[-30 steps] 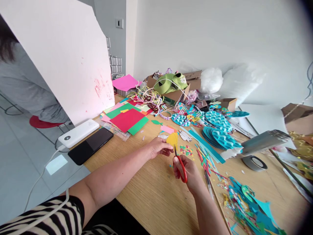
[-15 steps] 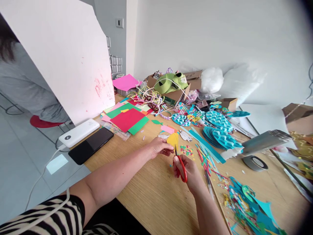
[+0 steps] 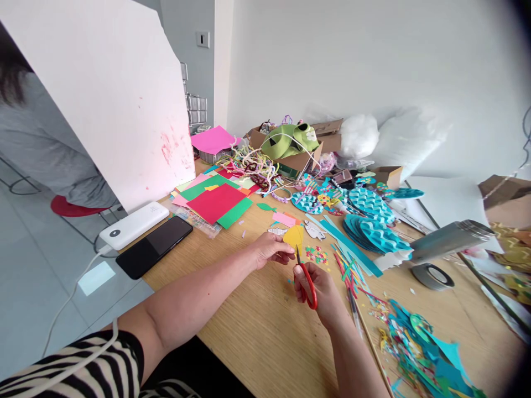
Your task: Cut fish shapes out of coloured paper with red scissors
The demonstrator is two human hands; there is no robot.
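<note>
Between the fingers and thumb of my left hand point(image 3: 271, 250) is a piece of yellow paper point(image 3: 293, 235), held above the table. My right hand point(image 3: 318, 290) grips red-handled scissors point(image 3: 310, 293) by their loops. The dark blades point away from me and meet the paper's lower edge. Beyond the paper lies a white fish-shaped cutout point(image 3: 315, 230). Small coloured paper bits point(image 3: 317, 255) are scattered just right of the blades, and a green leaf-shaped piece point(image 3: 265, 207) rests farther back.
Red and green paper sheets point(image 3: 218, 204), a black phone point(image 3: 155, 247) and a white power bank point(image 3: 135, 225) are on the left. Blue wavy discs point(image 3: 373, 235), a metal bottle point(image 3: 450, 241), a tape roll point(image 3: 432, 276) and blue scraps point(image 3: 431, 348) occupy the right. A person in grey point(image 3: 45, 132) sits behind a white board point(image 3: 112, 99).
Both hands stay almost in place. The scissors and the yellow paper show only a very slight shift.
</note>
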